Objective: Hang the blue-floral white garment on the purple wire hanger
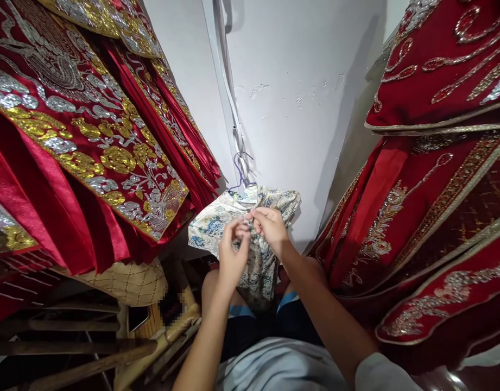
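A short-sleeved floral shirt (211, 228), cream with blue and olive flowers, hangs in front of me on a purple hanger (242, 182). My right hand (271, 225) pinches the front edge of the shirt just below the collar, thumb and index finger pressed together. Close beside it, my left hand (234, 247) is held before the shirt's chest. Its fingers are bent and slightly blurred, with a gap between thumb and fingers, and nothing shows in it. Both hands cover part of the shirt's front opening.
Red garments with gold and silver embroidery (123, 157) hang at left. More red beaded garments (380, 217) hang at right. A white wall (290, 130) stands behind, with a pale strap (225, 81) running down to the hanger. Bamboo-like wooden furniture (139, 353) is at lower left.
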